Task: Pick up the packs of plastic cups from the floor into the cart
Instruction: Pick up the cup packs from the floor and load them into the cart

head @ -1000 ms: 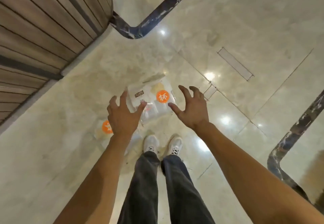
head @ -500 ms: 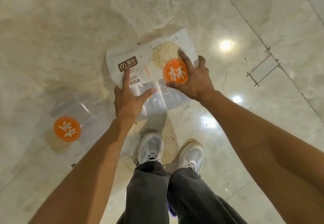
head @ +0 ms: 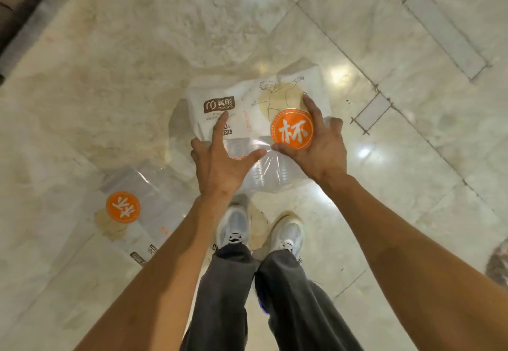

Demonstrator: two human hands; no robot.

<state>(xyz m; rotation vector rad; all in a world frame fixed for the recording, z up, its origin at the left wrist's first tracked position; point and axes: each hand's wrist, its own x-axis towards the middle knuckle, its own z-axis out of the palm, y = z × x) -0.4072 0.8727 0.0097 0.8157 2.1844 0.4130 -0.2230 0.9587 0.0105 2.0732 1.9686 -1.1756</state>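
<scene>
A pack of plastic cups (head: 255,97), clear wrap with a white label and an orange round sticker, is just in front of my feet. My left hand (head: 220,163) lies on its near left part, index finger stretched over the label, outer fingers curled round the left edge. My right hand (head: 316,144) holds its right side, thumb and index finger framing the orange sticker, the other fingers wrapped over the right edge. A dark shadow shows under the pack's left side. A second pack (head: 129,207) lies flat on the floor to the left. No cart is in view.
The floor is glossy pale marble (head: 137,62) with bright light reflections. My two white shoes (head: 261,232) stand right behind the held pack. A dark wall base (head: 16,6) runs along the top left corner. A rectangular floor plate (head: 445,31) sits at the upper right.
I have bent down and both hands came from above the pack onto it, closing on its left and right sides. The second pack has not moved.
</scene>
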